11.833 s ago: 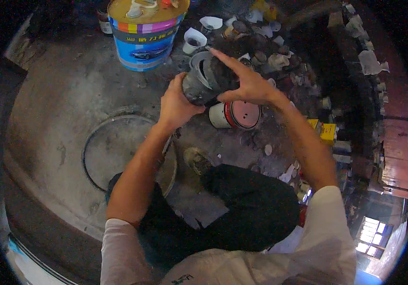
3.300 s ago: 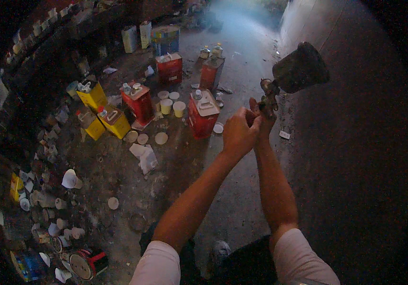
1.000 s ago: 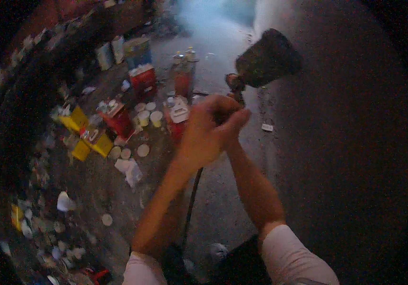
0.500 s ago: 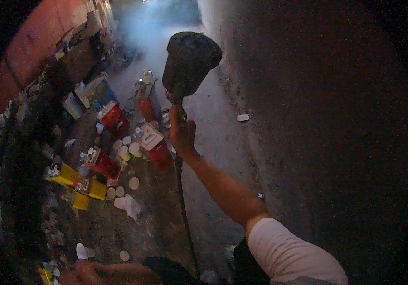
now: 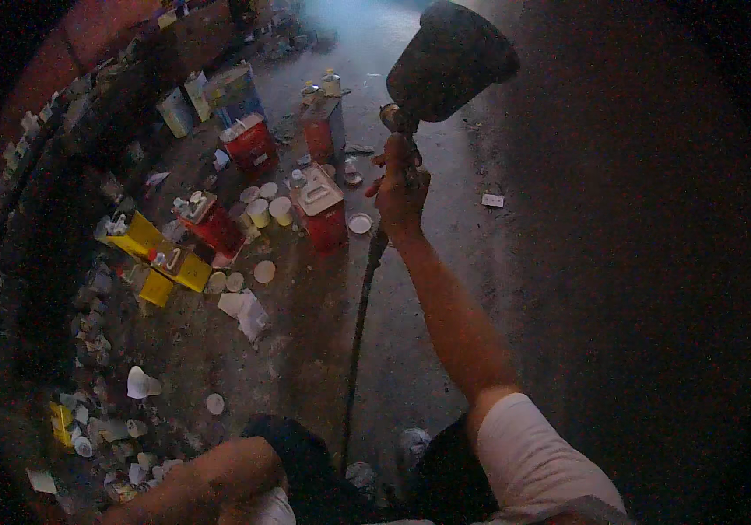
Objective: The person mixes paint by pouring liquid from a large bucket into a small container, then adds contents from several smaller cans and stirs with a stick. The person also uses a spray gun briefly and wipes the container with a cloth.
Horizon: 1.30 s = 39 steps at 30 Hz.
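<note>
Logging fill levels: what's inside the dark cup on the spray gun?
Only the outside of the dark cup shows, above the spray gun in the right hand. Anything inside is hidden by its wall.

One spray gun (image 5: 438, 77), one hose (image 5: 354, 359). Four red cans (image 5: 324, 229); three yellow cans (image 5: 189, 269) in a cluster, plus one yellow box (image 5: 61, 425) apart. Two pale tins (image 5: 176, 115), one blue drum (image 5: 241, 100). Two bottles (image 5: 332, 84). At least two yellowish cups (image 5: 280, 211); one white cup (image 5: 138, 383). At least four beige discs (image 5: 264, 272), one white dish (image 5: 360, 224), one white block (image 5: 493, 200). The litter (image 5: 113, 430) at lower left is too jumbled to count.
</note>
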Each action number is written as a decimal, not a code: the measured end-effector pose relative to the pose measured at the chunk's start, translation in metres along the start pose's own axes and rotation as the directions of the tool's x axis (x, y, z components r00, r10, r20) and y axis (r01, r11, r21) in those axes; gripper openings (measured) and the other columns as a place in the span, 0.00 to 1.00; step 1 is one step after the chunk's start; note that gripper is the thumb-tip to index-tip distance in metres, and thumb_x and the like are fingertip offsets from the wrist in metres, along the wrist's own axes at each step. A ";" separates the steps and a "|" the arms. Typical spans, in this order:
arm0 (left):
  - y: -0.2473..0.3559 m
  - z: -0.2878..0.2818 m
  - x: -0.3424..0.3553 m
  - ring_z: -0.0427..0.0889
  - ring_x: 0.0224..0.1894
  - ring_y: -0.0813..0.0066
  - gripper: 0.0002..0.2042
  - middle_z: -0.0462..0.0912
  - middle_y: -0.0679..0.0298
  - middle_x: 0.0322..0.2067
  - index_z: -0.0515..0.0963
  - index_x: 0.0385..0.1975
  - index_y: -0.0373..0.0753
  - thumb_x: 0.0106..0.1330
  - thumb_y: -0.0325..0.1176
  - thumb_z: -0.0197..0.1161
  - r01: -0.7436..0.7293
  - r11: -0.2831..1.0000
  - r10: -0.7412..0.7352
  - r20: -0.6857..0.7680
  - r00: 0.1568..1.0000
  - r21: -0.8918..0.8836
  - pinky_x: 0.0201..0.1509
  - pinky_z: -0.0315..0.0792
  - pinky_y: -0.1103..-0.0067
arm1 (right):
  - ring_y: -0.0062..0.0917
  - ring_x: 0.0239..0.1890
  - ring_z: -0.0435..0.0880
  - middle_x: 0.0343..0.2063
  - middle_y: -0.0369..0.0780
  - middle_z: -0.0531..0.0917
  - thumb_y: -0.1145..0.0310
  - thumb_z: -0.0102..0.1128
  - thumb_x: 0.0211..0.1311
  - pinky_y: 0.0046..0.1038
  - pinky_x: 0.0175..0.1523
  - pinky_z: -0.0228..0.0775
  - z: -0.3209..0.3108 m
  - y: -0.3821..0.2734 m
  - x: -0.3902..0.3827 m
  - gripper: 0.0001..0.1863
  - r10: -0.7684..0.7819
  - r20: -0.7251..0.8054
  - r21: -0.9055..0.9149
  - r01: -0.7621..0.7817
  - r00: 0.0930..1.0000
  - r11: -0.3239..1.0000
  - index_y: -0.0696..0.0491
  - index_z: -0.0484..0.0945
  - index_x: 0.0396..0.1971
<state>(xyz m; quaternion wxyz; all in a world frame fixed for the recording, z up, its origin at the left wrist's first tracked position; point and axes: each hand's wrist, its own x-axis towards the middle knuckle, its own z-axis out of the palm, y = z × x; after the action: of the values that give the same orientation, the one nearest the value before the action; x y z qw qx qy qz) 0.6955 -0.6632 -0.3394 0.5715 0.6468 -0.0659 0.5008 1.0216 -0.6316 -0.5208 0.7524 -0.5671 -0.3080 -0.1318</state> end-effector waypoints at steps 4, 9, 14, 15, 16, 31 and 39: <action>0.012 -0.002 -0.003 0.82 0.40 0.73 0.17 0.83 0.63 0.40 0.80 0.44 0.35 0.57 0.31 0.76 -0.061 0.998 0.063 0.063 0.996 -0.030 0.47 0.76 0.76 | 0.20 0.17 0.79 0.28 0.36 0.84 0.51 0.64 0.68 0.26 0.22 0.70 -0.005 -0.002 -0.010 0.23 -0.177 0.071 -0.220 0.188 0.982 0.957 0.55 0.79 0.50; 0.026 -0.007 0.008 0.82 0.40 0.72 0.18 0.83 0.62 0.41 0.80 0.45 0.35 0.56 0.31 0.77 -0.112 0.993 0.118 0.199 0.973 -0.040 0.47 0.76 0.75 | 0.20 0.21 0.81 0.29 0.34 0.85 0.61 0.70 0.65 0.28 0.24 0.71 -0.015 -0.028 -0.016 0.16 -0.033 0.090 -0.217 0.052 0.995 0.975 0.54 0.82 0.48; -0.039 0.020 0.026 0.82 0.40 0.70 0.20 0.83 0.62 0.42 0.80 0.46 0.36 0.55 0.31 0.78 0.109 0.984 -0.144 0.272 0.951 0.141 0.47 0.76 0.74 | 0.21 0.38 0.84 0.36 0.33 0.85 0.64 0.70 0.65 0.29 0.37 0.76 -0.025 -0.049 -0.015 0.15 -0.431 0.303 -0.611 0.520 0.850 0.597 0.56 0.81 0.46; -0.063 0.035 0.023 0.82 0.38 0.72 0.17 0.84 0.62 0.39 0.80 0.43 0.35 0.56 0.30 0.77 0.243 0.955 -0.274 0.199 0.941 0.168 0.44 0.76 0.76 | 0.22 0.42 0.84 0.38 0.33 0.85 0.64 0.68 0.66 0.30 0.40 0.76 -0.023 -0.049 -0.019 0.14 -0.284 0.209 -0.476 0.351 0.936 0.806 0.55 0.81 0.46; -0.082 0.048 0.021 0.82 0.35 0.74 0.14 0.85 0.62 0.36 0.81 0.41 0.35 0.56 0.28 0.76 0.413 0.887 -0.441 0.115 0.890 0.205 0.42 0.76 0.77 | 0.22 0.44 0.83 0.39 0.33 0.85 0.64 0.67 0.67 0.31 0.43 0.77 -0.020 -0.052 -0.022 0.13 -0.069 0.160 -0.267 0.111 0.985 0.957 0.55 0.80 0.46; -0.140 0.074 0.002 0.87 0.27 0.54 0.15 0.84 0.51 0.23 0.83 0.23 0.38 0.65 0.42 0.60 -0.100 0.317 -0.265 0.189 0.946 0.943 0.28 0.79 0.62 | 0.22 0.57 0.78 0.54 0.36 0.77 0.54 0.49 0.76 0.33 0.62 0.70 -0.032 -0.028 -0.056 0.21 -0.099 0.410 0.463 -0.114 0.907 0.879 0.53 0.71 0.58; -0.144 0.079 0.007 0.87 0.25 0.57 0.12 0.85 0.54 0.23 0.83 0.23 0.39 0.63 0.39 0.59 -0.124 0.359 -0.243 0.220 0.945 0.925 0.27 0.77 0.61 | 0.22 0.57 0.78 0.54 0.37 0.77 0.54 0.50 0.75 0.33 0.62 0.70 -0.046 -0.038 -0.057 0.21 0.007 0.370 0.382 -0.159 0.929 0.910 0.53 0.71 0.58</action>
<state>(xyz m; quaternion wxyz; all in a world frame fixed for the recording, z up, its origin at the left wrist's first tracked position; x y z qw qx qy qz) 0.8392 -0.6749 -0.4190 0.1040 0.9292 0.1609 0.3160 0.9713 -0.6951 -0.5340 0.7890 -0.4261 -0.4364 0.0741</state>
